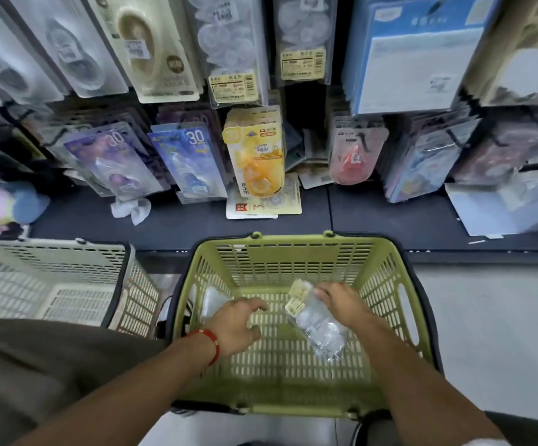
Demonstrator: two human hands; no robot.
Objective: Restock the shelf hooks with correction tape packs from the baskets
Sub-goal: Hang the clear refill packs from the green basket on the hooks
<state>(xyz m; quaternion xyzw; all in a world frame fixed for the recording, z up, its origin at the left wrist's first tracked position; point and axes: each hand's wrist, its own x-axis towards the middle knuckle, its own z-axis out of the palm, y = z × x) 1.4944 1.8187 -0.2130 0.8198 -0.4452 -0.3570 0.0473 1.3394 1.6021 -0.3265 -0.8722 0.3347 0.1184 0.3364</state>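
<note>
A green basket (386,272) stands on the floor in front of the shelf. Inside it my right hand (341,302) grips a clear correction tape pack (315,323) with a yellow label at its top end. My left hand (237,320), with a red string at the wrist, hovers over the basket floor with loosely curled fingers and holds nothing. Another clear pack (213,300) lies in the basket's left corner, just beyond my left hand. Above, identical clear packs (229,49) hang on the shelf hooks, with a second column (303,37) beside them.
A beige basket (68,262) sits to the left of the green one. Lower hooks carry purple, blue, yellow (258,156) and red packs. Loose cards lie on the dark shelf base (390,217). Grey floor lies to the right.
</note>
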